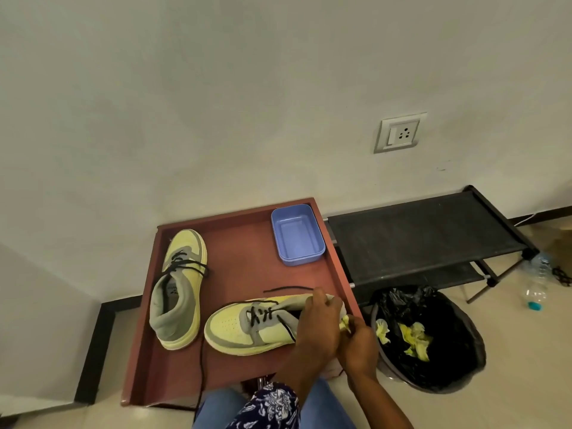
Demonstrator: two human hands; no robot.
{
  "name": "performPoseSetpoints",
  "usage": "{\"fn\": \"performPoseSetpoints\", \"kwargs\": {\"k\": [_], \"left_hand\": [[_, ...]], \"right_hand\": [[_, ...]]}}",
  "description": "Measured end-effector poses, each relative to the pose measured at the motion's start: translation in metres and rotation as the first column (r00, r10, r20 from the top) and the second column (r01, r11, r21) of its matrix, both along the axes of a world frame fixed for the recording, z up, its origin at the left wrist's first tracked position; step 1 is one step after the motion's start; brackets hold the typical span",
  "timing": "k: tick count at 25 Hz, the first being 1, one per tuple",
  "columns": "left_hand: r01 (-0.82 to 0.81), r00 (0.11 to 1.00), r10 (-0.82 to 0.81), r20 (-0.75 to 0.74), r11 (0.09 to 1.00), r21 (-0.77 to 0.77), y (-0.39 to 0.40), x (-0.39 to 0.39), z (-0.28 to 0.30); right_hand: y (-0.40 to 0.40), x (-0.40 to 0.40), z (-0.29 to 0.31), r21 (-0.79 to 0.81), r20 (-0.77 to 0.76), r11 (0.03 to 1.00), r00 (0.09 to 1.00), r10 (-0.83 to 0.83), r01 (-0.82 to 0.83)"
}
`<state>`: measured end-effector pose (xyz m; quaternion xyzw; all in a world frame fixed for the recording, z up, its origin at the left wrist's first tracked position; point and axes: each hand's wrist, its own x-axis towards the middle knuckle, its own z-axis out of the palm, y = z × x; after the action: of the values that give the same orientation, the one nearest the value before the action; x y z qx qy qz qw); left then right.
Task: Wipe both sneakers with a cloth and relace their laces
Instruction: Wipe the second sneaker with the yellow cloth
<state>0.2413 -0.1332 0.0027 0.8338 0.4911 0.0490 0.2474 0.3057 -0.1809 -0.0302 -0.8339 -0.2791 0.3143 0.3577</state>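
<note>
Two pale yellow and grey sneakers with black laces stand on a red-brown tray table (pixel 247 274). The left sneaker (pixel 179 289) points its toe away from me, its laces loosely crossed. The near sneaker (pixel 241 326) lies crosswise, toe to the left. One loose lace (pixel 202 366) trails from it over the front edge, and another lace end (pixel 288 288) lies behind it. My left hand (pixel 318 323) grips this sneaker's heel collar. My right hand (pixel 356 342) pinches a small yellow cloth (pixel 345 322) against the heel.
A blue plastic tub (pixel 297 233) sits at the table's far right corner. To the right stand a black shoe rack (pixel 424 236) and a bin lined with a black bag (pixel 439 366) holding yellow scraps. A plastic bottle (pixel 537 286) lies on the floor.
</note>
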Motion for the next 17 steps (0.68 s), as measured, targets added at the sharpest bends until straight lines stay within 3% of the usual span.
{"fn": "performPoseSetpoints", "kwargs": {"k": [4, 9, 14, 17], "left_hand": [[0.156, 0.987, -0.157, -0.032, 0.988, -0.020, 0.000, -0.011, 0.005], [0.313, 0.946, -0.304, -0.111, 0.947, 0.071, 0.010, -0.039, 0.030], [0.362, 0.920, -0.338, -0.198, 0.927, 0.096, 0.033, -0.086, 0.030], [0.287, 0.940, -0.255, -0.226, 0.950, 0.120, 0.046, -0.116, 0.021]], "right_hand": [[-0.010, -0.005, 0.001, 0.054, -0.043, 0.992, 0.993, -0.109, 0.111], [-0.014, -0.029, 0.019, 0.125, -0.179, 0.979, 0.975, -0.135, 0.159], [0.000, -0.069, 0.013, 0.074, -0.221, 0.997, 0.975, 0.041, -0.025], [0.015, -0.088, 0.005, 0.027, -0.260, 0.986, 0.951, 0.168, -0.167]]}}
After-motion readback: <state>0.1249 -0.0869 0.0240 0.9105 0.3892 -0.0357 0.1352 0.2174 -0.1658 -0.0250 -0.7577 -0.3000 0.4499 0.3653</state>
